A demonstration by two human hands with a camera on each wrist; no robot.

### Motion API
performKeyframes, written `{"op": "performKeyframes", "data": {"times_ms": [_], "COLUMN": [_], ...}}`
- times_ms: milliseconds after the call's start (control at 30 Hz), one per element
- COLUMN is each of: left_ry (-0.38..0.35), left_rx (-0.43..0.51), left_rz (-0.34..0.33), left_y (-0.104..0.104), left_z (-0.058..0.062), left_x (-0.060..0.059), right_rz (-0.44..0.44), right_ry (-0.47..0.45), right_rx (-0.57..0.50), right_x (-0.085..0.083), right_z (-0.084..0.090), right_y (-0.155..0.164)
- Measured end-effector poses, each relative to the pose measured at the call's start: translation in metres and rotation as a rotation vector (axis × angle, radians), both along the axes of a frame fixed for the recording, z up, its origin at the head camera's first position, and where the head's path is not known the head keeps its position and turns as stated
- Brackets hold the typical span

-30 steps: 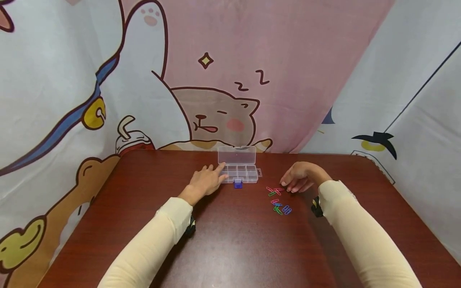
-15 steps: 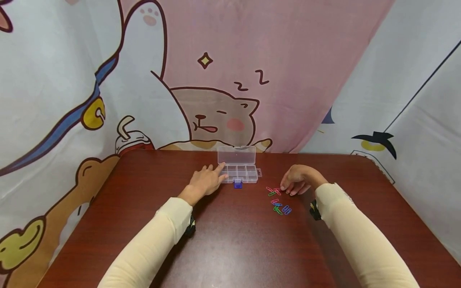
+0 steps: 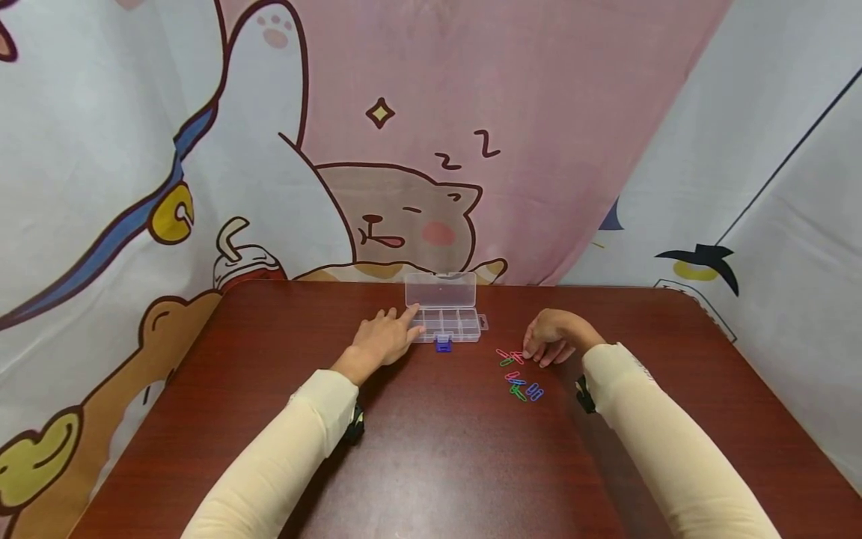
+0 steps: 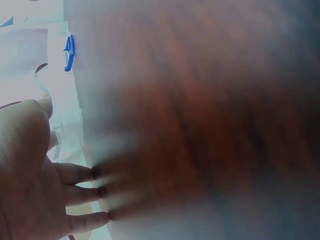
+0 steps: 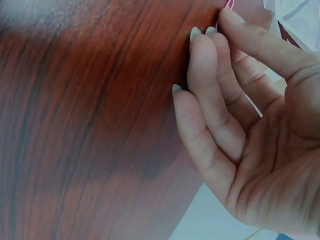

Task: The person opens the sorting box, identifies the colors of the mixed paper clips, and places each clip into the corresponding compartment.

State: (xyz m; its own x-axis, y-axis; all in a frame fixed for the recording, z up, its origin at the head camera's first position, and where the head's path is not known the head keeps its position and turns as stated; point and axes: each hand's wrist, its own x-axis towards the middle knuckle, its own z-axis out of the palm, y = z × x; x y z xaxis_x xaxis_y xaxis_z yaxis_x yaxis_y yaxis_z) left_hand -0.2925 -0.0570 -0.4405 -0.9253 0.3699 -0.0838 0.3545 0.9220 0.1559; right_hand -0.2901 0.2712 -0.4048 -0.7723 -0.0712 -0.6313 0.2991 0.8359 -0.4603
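1. Worktop (image 3: 431, 449): dark red wood grain. Two cream sleeves come in from the near edge, each with a black wrist strap.
2. Clips (image 3: 518, 374): a loose scatter of coloured paper clips right of centre, blue and green nearest, pink and red farther out. All lie flat on the wood.
3. Right hand (image 3: 548, 338): knuckles up at the far end of the scatter, fingertips down at the pink clip (image 3: 517, 355). In the right wrist view the thumb and first finger close narrowly on a thin pink wire at the frame's top edge (image 5: 226, 10); it looks pinched, though only a sliver shows. The other fingers lie straight alongside.
4. Left hand (image 3: 382, 340): palm down on the wood, grip loose and holding nothing. The forefinger stretches to the near left corner of the box (image 3: 446, 323) and touches it.
5. Box: clear plastic, divided into small compartments, lid (image 3: 441, 289) standing open at the back. A blue latch (image 3: 442, 343) sits at its front edge. Left wrist view is washed out; box contents cannot be told.
6. Behind: a cartoon curtain (image 3: 404, 135) with a sleeping cat.
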Motion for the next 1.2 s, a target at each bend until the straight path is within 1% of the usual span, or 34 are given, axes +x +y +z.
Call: {"op": "performKeyframes", "data": {"times_ms": [100, 267, 400, 567, 700, 800, 900, 1200], "left_ry": [-0.001, -0.002, -0.005, -0.001, -0.002, -0.006, -0.013, -0.023], "left_rx": [0.001, -0.002, -0.004, -0.003, 0.003, 0.004, 0.001, 0.002], "left_rz": [0.000, 0.000, -0.002, 0.002, 0.002, 0.000, 0.000, 0.002], "left_y": [0.000, 0.000, 0.000, -0.001, -0.001, -0.001, -0.001, -0.001], "left_z": [0.000, 0.001, 0.002, 0.001, 0.001, 0.002, 0.002, 0.003], "left_x": [0.000, 0.001, 0.000, 0.001, 0.001, 0.002, 0.002, 0.001], "right_rz": [0.020, 0.076, 0.092, 0.134, 0.147, 0.135, 0.100, -0.054], "right_ry": [0.022, 0.087, 0.111, 0.130, 0.115, 0.107, 0.103, 0.034], "right_rx": [0.033, 0.106, 0.141, 0.148, 0.143, 0.132, 0.102, -0.049], "right_x": [0.000, -0.002, -0.001, 0.001, 0.001, 0.000, 0.000, -0.001], "right_z": [0.000, 0.003, 0.004, 0.004, 0.004, 0.004, 0.001, -0.001], "right_y": [-0.003, -0.010, -0.013, -0.016, -0.016, -0.014, -0.011, 0.002]}}
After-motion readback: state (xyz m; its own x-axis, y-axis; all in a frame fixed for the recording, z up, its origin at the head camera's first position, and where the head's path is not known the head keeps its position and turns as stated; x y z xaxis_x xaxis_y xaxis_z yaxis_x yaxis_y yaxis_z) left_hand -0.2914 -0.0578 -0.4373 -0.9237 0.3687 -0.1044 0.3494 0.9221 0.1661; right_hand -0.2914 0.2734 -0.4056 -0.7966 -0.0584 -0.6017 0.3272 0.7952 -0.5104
